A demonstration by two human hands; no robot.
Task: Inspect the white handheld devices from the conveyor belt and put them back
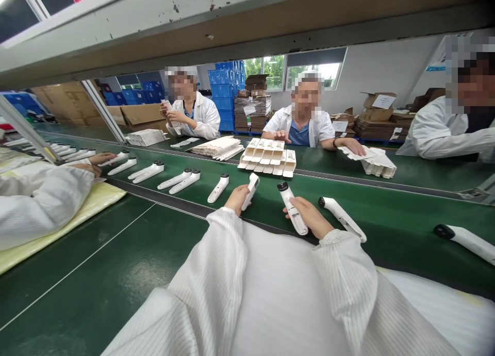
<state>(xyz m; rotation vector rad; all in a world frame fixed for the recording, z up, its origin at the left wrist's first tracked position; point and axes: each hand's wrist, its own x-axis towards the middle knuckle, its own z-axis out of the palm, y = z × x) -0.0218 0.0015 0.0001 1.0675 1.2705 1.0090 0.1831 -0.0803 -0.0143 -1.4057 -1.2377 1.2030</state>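
Observation:
Over the near side of the green belt, my left hand (pixel 237 199) is closed around a white forehead thermometer (pixel 252 190), held tilted with its head end up. My right hand (pixel 310 215) grips a second thermometer (pixel 293 210); it has a black round head, and an open recess shows in its handle. Just right of that hand lies another thermometer (pixel 342 218) on the belt. To the left of my left hand is a single thermometer (pixel 218 187), black end away from me.
More thermometers line the green belt (pixel 185 201) on both sides. Beyond it, white cartons (pixel 266 157) stand stacked before co-workers in white coats. A neighbour's hand (pixel 101 159) is at the left. A metal shelf beam (pixel 193 23) crosses overhead. White foam sheet (pixel 436 304) lies at right.

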